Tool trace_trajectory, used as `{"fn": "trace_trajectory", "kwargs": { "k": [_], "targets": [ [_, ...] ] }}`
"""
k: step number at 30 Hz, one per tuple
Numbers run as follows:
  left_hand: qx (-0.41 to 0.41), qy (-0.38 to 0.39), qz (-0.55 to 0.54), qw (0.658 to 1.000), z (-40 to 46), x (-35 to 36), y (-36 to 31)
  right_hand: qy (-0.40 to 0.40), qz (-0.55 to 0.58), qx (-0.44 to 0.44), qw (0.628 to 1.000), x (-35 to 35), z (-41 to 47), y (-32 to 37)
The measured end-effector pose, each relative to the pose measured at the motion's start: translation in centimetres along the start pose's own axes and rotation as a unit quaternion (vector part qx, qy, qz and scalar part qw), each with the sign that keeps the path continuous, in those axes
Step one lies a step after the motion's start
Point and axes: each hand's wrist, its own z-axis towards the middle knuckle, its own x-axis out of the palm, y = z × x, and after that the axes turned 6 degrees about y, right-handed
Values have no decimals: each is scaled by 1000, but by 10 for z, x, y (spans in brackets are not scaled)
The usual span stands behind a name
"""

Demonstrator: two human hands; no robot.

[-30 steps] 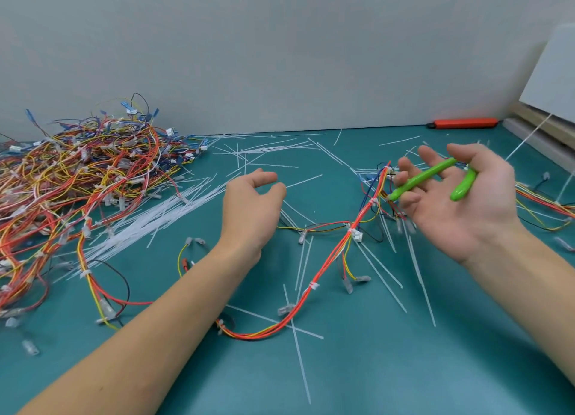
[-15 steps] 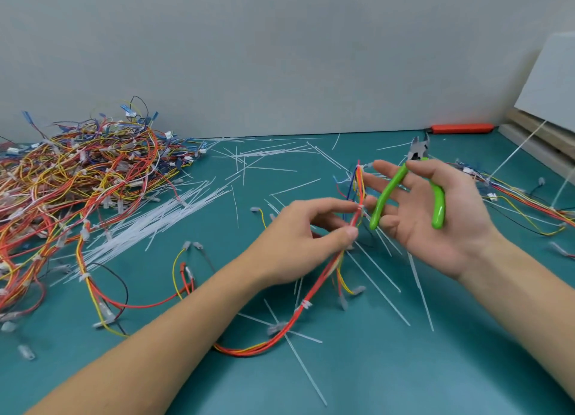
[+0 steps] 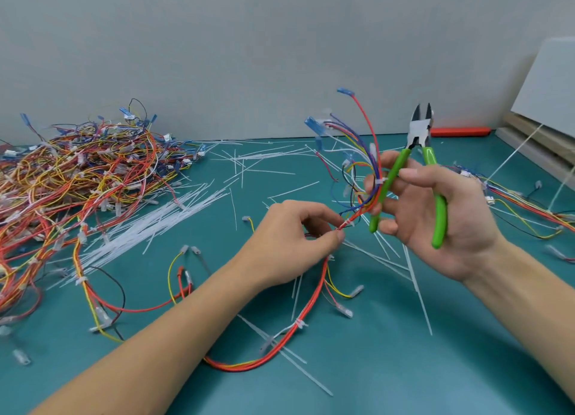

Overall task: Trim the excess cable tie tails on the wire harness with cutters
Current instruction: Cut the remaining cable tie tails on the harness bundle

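1. Tangled heap of multicoloured wire harnesses lay far left on the teal mat.
2. Left hand pinched the red-orange wire harness, centre.
3. Right hand, palm up, gripped the green-handled cutters with blades parted and also held the harness.

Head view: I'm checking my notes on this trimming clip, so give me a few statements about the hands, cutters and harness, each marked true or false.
1. The right hand holds green-handled cutters. True.
2. The cutter blades point down at the mat. False: they point up, slightly apart.
3. The left hand pinches the wire harness. True.
4. The blades are closed on a cable tie tail. False: they touch nothing.
5. A big pile of harnesses lies at the left. True.
6. The orange tool lies by the left forearm. False: it lies by the far wall.
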Motion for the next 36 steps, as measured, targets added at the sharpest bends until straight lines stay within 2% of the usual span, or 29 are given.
{"fn": "trace_trajectory", "kwargs": {
  "k": [2, 5, 7, 11, 16, 23, 27, 32, 36],
  "targets": [
    [-11, -14, -27, 999, 1, 0, -4, -1, -17, -1, 1000, 1, 0, 0],
    [-21, -66, -138, 988, 2, -5, -7, -7, -47, -1, 999, 0, -1, -3],
    [-10, -96, -174, 980, 3, -9, -7, -12, -71, -3, 997, 1, -1, -4],
    [-2, -74, -204, 976, 4, -12, -5, 5, -92, 4, 996, 3, -2, -7],
    [-49, -41, -172, 983, 4, -7, -4, 5, -120, 5, 993, 3, -2, -7],
    [-56, -104, -234, 965, 8, -18, -4, -31, -66, -14, 997, 0, 2, -1],
    [-67, -34, -295, 953, 5, -21, -7, -42, -26, -25, 998, -1, 2, 2],
    [-115, 79, -280, 950, 2, -15, -3, -60, 54, -19, 997, -5, 4, 9],
    [-99, 155, -237, 954, 1, -12, 1, -74, 68, -19, 995, -8, 4, 8]
  ]
}}
